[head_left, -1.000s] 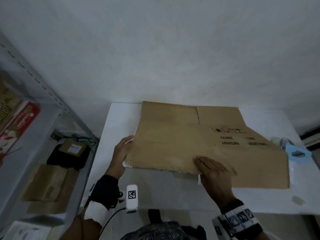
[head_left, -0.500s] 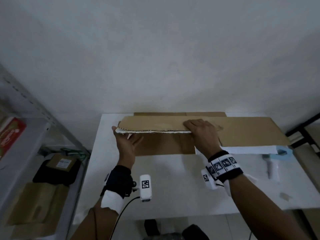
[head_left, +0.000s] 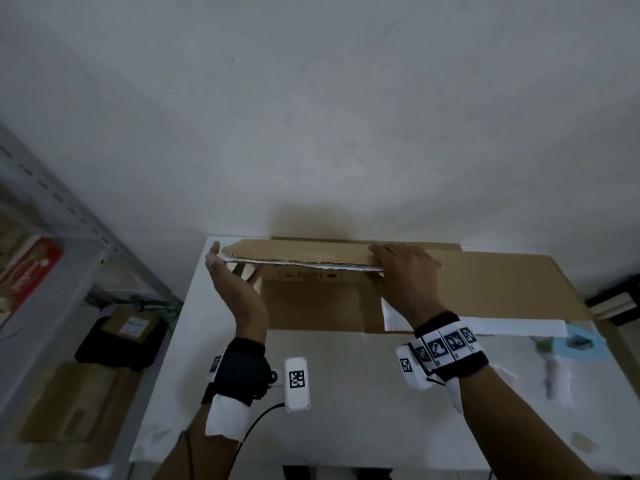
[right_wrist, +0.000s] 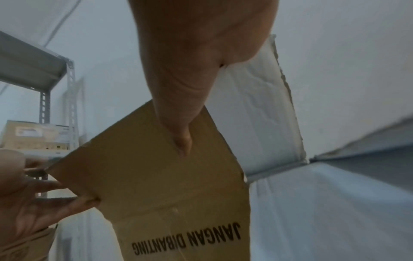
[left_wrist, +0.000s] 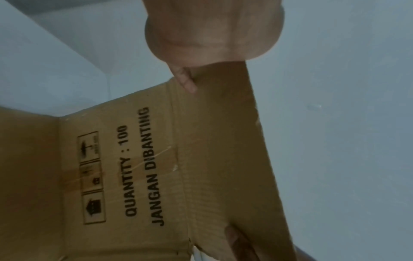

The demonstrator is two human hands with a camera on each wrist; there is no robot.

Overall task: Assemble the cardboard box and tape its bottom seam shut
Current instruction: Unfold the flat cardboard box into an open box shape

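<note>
On the left stands a metal shelf (head_left: 52,237) with a red package, apart from the work; next comes the left hand (head_left: 235,289), palm up and fingers straight, propping the left end of the raised flap from beneath, its grip wide and closed on nothing; it should stay a flat support so the panel lifts without creasing. The cardboard box (head_left: 485,289) is only part-opened, lying on the white bench (head_left: 329,410) against the wall, printed panel facing the person. The right hand (head_left: 408,282) grips the flap's near edge, fingers over the top and thumb beneath, as the wrist view suggests; it should pull evenly with the left so the folds open squarely. At far right lies what seems a blue tape dispenser (head_left: 575,344), though it is blurred; the bottom seam is not yet taped.
</note>
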